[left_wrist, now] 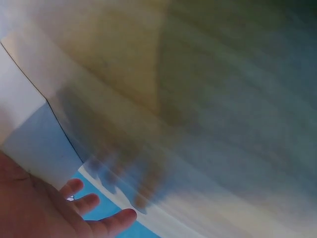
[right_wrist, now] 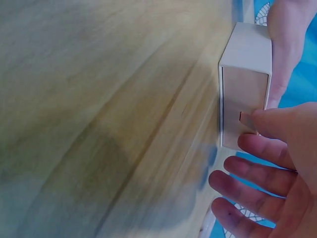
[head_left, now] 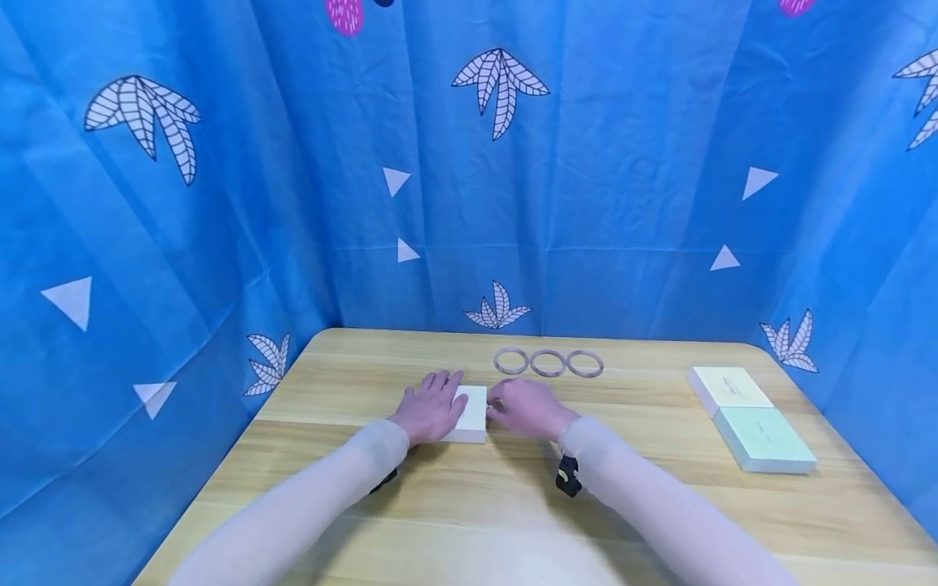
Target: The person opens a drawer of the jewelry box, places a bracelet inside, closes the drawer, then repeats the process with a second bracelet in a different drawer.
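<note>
A small white box (head_left: 475, 400) lies on the wooden table between the two hands. My left hand (head_left: 431, 408) rests on its top from the left side, fingers stretched out and pointing away. On the box's right end, the right wrist view shows a recessed panel (right_wrist: 237, 91) with a small pull tab (right_wrist: 245, 119). My right hand (head_left: 529, 407) pinches that tab between thumb and index finger, while its other fingers are spread. The panel looks level with the box's edges. In the left wrist view the left hand (left_wrist: 54, 213) shows only partly, next to the box's side (left_wrist: 42, 144).
Behind the box, toward the table's far edge, three thin rings (head_left: 548, 375) lie in a row, side by side. A pale yellow box (head_left: 733, 386) and a pale green box (head_left: 765, 439) sit end to end on the right. A blue curtain (head_left: 623, 203) surrounds the table.
</note>
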`<state>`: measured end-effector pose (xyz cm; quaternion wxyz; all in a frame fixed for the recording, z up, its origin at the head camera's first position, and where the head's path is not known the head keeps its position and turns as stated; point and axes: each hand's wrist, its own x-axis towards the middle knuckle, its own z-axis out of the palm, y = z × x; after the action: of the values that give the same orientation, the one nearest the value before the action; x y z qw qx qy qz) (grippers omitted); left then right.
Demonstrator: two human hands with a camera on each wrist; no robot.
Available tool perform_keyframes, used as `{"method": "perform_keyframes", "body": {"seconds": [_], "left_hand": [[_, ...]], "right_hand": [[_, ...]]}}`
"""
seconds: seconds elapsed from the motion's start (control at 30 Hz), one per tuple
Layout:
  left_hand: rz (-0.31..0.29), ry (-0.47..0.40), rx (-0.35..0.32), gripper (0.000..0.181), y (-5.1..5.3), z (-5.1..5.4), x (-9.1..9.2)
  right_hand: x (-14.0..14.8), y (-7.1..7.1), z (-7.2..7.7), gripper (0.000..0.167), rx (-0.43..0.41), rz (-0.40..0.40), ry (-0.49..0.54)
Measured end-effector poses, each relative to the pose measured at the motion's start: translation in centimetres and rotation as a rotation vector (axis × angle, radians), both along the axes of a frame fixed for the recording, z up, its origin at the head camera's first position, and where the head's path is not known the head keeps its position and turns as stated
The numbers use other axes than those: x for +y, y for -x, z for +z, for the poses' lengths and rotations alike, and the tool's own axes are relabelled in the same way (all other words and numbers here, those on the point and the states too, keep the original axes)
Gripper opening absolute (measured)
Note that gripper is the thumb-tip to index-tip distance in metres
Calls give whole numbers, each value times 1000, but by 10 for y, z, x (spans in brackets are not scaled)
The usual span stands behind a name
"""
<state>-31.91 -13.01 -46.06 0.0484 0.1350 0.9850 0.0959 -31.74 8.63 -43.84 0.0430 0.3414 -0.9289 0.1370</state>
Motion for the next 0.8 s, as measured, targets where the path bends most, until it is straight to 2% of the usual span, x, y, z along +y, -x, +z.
{"method": "perform_keyframes", "body": {"seconds": [0.17,0.43,0.63,0.8], "left_hand": [[-10,19,0,69,1,-3,0],[17,-6,31,67,5,-2,2],[2,0,23,67,2,-1,2],[13,-3,25,67,0,-1,1]], "right_hand": [[-2,1,-4,11,-12,-17,19],[-5,5,-3,9,12,-46,32],[-6,4,-5,8,-40,-49,9],[-7,4,-5,14,-21,-37,-3]]}}
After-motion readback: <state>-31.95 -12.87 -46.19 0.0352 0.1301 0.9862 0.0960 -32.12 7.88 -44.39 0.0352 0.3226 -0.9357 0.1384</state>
